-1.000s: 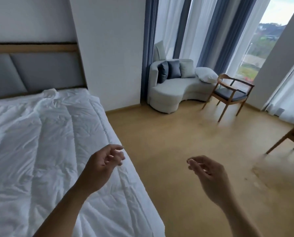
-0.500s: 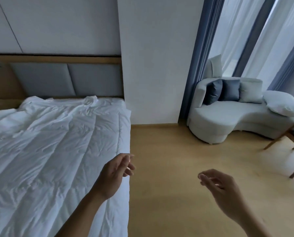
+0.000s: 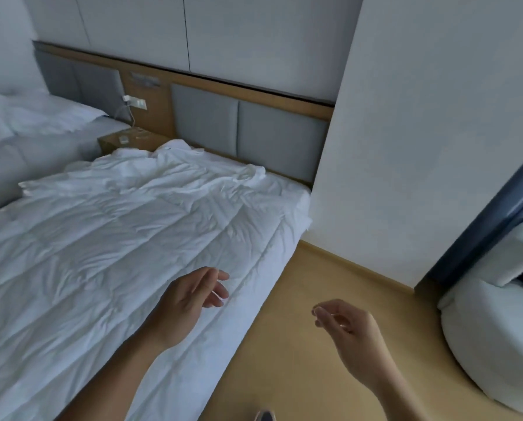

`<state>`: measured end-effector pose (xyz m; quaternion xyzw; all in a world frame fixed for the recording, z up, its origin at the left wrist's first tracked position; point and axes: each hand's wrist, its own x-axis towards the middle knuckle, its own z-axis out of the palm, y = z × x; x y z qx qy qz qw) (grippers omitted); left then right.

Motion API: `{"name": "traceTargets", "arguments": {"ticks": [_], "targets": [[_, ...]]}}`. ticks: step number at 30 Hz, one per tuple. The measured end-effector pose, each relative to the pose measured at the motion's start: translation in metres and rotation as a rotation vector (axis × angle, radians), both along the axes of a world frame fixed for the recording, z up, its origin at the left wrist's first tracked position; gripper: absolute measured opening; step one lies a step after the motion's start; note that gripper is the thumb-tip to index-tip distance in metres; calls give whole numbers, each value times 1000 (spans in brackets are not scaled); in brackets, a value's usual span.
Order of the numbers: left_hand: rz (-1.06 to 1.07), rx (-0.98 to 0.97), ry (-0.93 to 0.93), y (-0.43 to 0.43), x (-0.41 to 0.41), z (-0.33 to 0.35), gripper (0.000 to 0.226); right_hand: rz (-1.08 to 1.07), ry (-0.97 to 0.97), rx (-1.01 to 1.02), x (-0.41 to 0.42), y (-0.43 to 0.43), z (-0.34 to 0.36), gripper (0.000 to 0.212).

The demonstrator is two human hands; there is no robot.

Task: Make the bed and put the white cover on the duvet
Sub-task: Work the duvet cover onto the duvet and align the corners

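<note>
A white quilted duvet (image 3: 108, 238) lies spread over the near bed, wrinkled, with a bunched white fabric edge (image 3: 175, 153) up by the grey headboard (image 3: 248, 129). My left hand (image 3: 193, 296) hovers over the duvet's right side near the bed edge, fingers relaxed, holding nothing. My right hand (image 3: 348, 326) hangs above the wooden floor to the right of the bed, fingers loosely curled and empty. Neither hand touches the bedding.
A second bed (image 3: 32, 129) with white linen stands at the far left, a wooden nightstand (image 3: 129, 139) between the beds. A white wall column (image 3: 406, 147) juts out at the bed's head. A pale sofa (image 3: 497, 329) sits at the right on the wooden floor (image 3: 314, 299).
The view has swung left, from the window and chairs toward the headboard and the second bed. Both hands stay raised and empty in about the same pose.
</note>
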<state>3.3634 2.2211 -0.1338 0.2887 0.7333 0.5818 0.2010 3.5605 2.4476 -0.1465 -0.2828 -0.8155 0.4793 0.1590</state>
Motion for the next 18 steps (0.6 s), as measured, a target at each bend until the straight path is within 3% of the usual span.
{"name": "traceTargets", "arguments": {"ticks": [6, 9, 13, 18], "targets": [[123, 2, -40, 145, -110, -22, 60, 71, -67, 34, -106, 152, -20, 13], [113, -22, -42, 208, -152, -15, 38, 43, -68, 20, -156, 220, -17, 12], [66, -92, -48, 258, -203, -5, 45, 101, -78, 5, -229, 284, -21, 13], [193, -178, -23, 309, -276, -22, 33, 191, -54, -49, -339, 363, -37, 15]]}}
